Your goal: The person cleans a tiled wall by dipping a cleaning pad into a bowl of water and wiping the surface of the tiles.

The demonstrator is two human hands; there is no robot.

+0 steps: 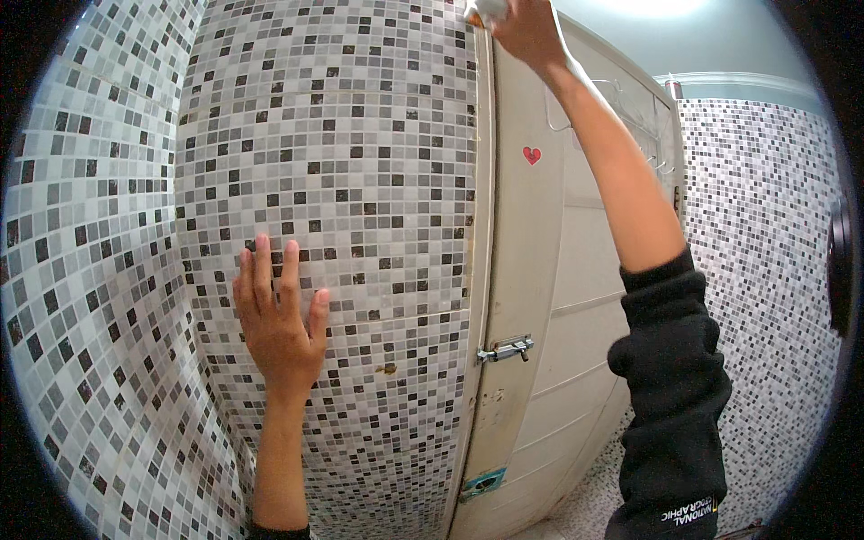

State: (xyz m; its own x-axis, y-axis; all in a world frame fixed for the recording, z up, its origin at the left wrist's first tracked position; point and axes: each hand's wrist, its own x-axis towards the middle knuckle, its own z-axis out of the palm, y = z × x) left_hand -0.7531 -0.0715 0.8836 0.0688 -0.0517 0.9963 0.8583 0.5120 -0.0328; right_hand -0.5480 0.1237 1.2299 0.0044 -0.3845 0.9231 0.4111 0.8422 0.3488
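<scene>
My left hand [283, 331] rests against the mosaic-patterned wall [391, 202], its fingers straight and apart, holding nothing. The wall is covered in small white, grey and black squares. My right hand [532, 34] is raised high at the top edge of the view. Bunched in it is a white wad [489, 11], cloth or paper; which one I cannot tell. The wad is at the top of the light door frame [483, 169], where the wall meets it, and is partly cut off by the picture's edge.
A cream door [580, 256] stands to the right, with a metal slide bolt [506, 349], a red heart sticker [532, 156] and a blue-green patch [484, 484] low down. Wire hooks [658, 164] hang on it. A dark object [840, 266] is at the right rim.
</scene>
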